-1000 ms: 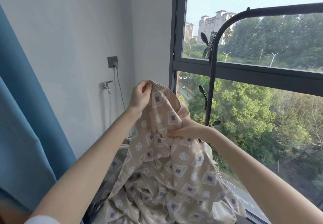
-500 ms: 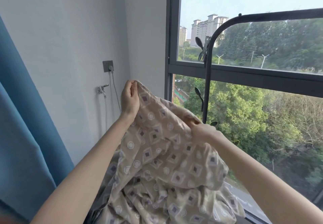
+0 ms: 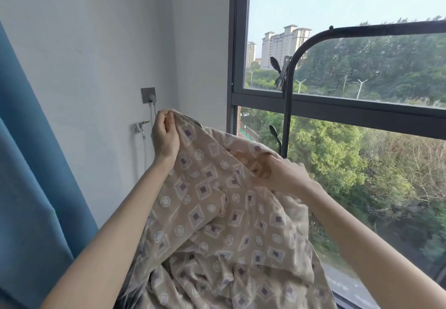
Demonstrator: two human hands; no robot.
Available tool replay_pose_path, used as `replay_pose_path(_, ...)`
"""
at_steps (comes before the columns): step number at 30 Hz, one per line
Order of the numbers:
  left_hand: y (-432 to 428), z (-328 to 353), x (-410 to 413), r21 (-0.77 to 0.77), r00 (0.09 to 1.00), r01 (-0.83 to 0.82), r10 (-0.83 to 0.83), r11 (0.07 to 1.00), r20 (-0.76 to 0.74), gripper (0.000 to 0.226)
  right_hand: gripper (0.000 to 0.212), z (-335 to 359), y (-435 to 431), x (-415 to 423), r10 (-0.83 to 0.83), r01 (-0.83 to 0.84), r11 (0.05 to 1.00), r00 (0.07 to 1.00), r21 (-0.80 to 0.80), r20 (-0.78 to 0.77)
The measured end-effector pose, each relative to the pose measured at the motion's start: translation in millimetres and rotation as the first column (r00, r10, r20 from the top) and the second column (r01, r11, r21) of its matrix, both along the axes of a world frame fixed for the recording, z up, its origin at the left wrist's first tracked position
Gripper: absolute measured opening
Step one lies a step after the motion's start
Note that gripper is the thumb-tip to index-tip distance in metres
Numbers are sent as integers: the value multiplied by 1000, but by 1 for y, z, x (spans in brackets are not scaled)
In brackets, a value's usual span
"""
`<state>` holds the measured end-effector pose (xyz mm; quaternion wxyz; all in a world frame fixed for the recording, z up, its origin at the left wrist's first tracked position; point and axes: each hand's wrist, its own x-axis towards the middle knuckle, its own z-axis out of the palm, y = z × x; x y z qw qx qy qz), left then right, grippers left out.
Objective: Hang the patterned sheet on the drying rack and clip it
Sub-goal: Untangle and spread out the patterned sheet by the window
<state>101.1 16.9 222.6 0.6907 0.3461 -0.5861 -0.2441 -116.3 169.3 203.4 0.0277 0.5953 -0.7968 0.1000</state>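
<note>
- Up front, the left hand [image 3: 165, 137] is clenched on the top edge of the beige cotton sheet printed with purple diamonds and white rings [image 3: 217, 224], lifting that edge in front of the white wall.
- Lower and to the right, the right hand [image 3: 287, 176] grasps a bunched fold of the same sheet, fingers buried in the fabric.
- Most of the sheet hangs crumpled between the forearms, not yet on the black metal drying rack with its curved corner [image 3: 362, 30], which stands just behind by the window.
- A dark metal clip [image 3: 282, 74] grips the rack's upright post; a second dark clip [image 3: 275, 135] sits lower on it.
- A blue curtain [image 3: 29, 188] hangs at the left.
</note>
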Motion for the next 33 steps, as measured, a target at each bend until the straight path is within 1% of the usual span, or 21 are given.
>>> replay_pose_path(2, 0, 1, 0, 2, 1000, 26, -26, 1000, 0, 21, 58, 0, -1, 8, 43, -59, 963, 997, -264, -67)
replay_pose_path(3, 2, 2, 0, 1, 999, 47, -47, 999, 6, 20, 53, -2, -4, 11, 48, -91, 906, 993, -413, -111)
replay_pose_path(4, 3, 4, 0, -1, 997, 73, -73, 997, 13, 19, 51, -5, -7, 15, 60, -127, 849, 988, -513, -144)
replay_pose_path(5, 6, 5, -1, -4, 995, 100, -100, 995, 19, 18, 53, -11, -11, 19, 78, -154, 822, 984, -548, -160)
replay_pose_path(7, 10, 6, -2, -9, 989, 148, -148, 989, 30, 16, 61, -22, -22, 27, 93, -165, 847, 982, -506, -164)
replay_pose_path(8, 11, 6, -3, -12, 985, 167, -166, 986, 38, 15, 65, -29, -27, 31, 75, -143, 854, 985, -499, -153)
replay_pose_path(10, 14, 7, -4, -17, 978, 197, -195, 980, 71, 16, 71, -35, -39, 40, 22, -69, 815, 996, -576, -87)
replay_pose_path(12, 15, 6, -4, -25, 970, 221, -217, 975, 109, 16, 67, -34, -49, 46, 0, -25, 740, 999, -672, -37)
replay_pose_path(14, 17, 6, -2, -42, 962, 240, -232, 970, 143, 16, 52, -27, -56, 49, -1, -26, 678, 999, -735, -36)
replay_pose_path(16, 18, 7, -1, -49, 957, 254, -243, 966, 158, 16, 38, -19, -59, 49, 51, -52, 678, 998, -733, -24)
replay_pose_path(18, 17, 7, 0, -53, 958, 253, -242, 966, 154, 15, 29, -12, -58, 45, 149, -83, 720, 988, -689, 37)
replay_pose_path(20, 13, 6, 0, -46, 967, 224, -216, 974, 135, 16, 23, -8, -52, 41, 232, -119, 694, 971, -710, 64)
replay_pose_path(22, 6, 6, 0, -30, 982, 170, -166, 985, 94, 19, 21, -7, -40, 41, 350, -219, 614, 937, -758, 13)
replay_pose_path(23, 3, 7, -1, -18, 987, 143, -141, 990, 78, 21, 24, -8, -34, 42, 402, -296, 597, 915, -745, -41)
replay_pose_path(24, 0, 9, -3, -5, 990, 121, -120, 993, 71, 22, 27, -11, -29, 44, 428, -372, 609, 898, -700, -104)
replay_pose_path(25, -1, 10, -6, 2, 992, 105, -105, 994, 74, 22, 30, -15, -25, 45, 430, -428, 641, 888, -638, -164)
replay_pose_path(27, 0, 13, -13, 6, 992, 88, -88, 996, 91, 21, 33, -25, -23, 46, 380, -435, 709, 899, -555, -218)
replay_pose_path(29, 0, 14, -20, 10, 992, 90, -91, 996, 84, 20, 32, -32, -22, 46, 318, -361, 742, 931, -565, -176)
replay_pose_path(31, -1, 14, -25, 18, 992, 107, -108, 994, 58, 22, 20, -36, -20, 47, 270, -281, 741, 956, -609, -112)
replay_pose_path(32, -1, 15, -26, 23, 992, 113, -114, 993, 51, 23, 20, -39, -19, 48, 249, -257, 753, 963, -606, -99)
replay_pose_path(33, -1, 15, -26, 24, 991, 119, -121, 993, 50, 23, 27, -43, -18, 50, 223, -241, 783, 969, -573, -103)
